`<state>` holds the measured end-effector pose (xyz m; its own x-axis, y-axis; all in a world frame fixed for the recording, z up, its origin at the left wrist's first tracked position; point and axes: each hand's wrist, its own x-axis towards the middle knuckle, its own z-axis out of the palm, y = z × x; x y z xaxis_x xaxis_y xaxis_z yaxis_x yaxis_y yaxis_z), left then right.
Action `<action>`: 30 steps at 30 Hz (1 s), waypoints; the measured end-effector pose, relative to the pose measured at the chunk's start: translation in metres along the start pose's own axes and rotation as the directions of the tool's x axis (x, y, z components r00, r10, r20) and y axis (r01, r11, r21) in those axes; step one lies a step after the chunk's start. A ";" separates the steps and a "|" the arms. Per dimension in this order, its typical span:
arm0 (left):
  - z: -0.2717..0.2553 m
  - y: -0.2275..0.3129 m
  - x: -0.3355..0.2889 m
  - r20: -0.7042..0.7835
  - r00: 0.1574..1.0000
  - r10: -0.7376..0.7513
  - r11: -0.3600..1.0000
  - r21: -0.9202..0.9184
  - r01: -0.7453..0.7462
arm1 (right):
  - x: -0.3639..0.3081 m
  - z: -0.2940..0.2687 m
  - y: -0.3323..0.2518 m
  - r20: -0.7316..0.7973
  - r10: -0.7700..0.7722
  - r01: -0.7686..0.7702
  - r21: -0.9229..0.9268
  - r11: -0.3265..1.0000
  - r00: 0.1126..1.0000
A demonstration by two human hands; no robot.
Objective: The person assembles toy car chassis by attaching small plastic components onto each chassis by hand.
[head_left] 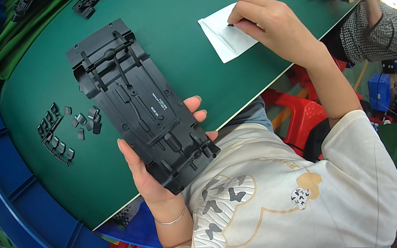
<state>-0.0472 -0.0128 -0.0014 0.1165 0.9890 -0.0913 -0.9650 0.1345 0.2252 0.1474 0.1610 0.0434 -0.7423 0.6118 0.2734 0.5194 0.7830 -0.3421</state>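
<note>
And here we are, the left hand (pixel 152 185) has the black chassis plate (pixel 147 112) cradled from below, thumb along one long side, fingertips curling round the other, a firm grip at the near end! Look at the line of it: the long axis slants from the far left down toward the right and the person's body, the far end out over the green tabletop (pixel 176 22), the near end past its front edge, detailed face up.

Now across to the right hand (pixel 268 20), fingers drawn together in a tight pinch, and there's a small dark piece (pixel 231 25) poking out at the tips, too little of it showing for me to name! That pinch sits over the white packet (pixel 220 41) on the tabletop; whether it touches the paper, I can't tell.

So here's the relation to watch: from the right hand, the plate lies to the left and closer to the body, a strip of bare green between them. The loose black pieces (pixel 85 122) are over beyond the plate on its left, with the left hand much the nearer to them, and the plate stands between them and that right-hand pinch
</note>
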 end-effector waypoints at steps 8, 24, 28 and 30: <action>0.000 0.000 0.000 0.020 1.000 0.009 1.000 -0.008 -0.009 | 0.001 -0.004 -0.003 0.026 0.006 -0.005 -0.027 1.000 1.000; 0.010 -0.004 0.002 -0.105 0.984 0.143 0.989 0.055 -0.138 | -0.019 0.002 -0.068 0.051 0.245 -0.141 0.921 0.364 0.968; 0.009 -0.007 0.002 -0.055 0.965 0.256 0.950 0.199 -0.240 | -0.025 0.028 -0.094 -0.078 0.101 -0.001 0.782 0.623 0.992; 0.010 -0.009 0.000 -0.067 0.954 0.293 0.927 0.266 -0.266 | -0.030 0.037 -0.097 -0.260 -0.100 0.225 0.514 0.828 0.960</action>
<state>-0.0362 -0.0129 0.0066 -0.1878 0.9784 -0.0863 -0.8626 -0.1223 0.4908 0.1039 0.0630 0.0354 -0.6544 0.5385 0.5308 0.0452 0.7286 -0.6835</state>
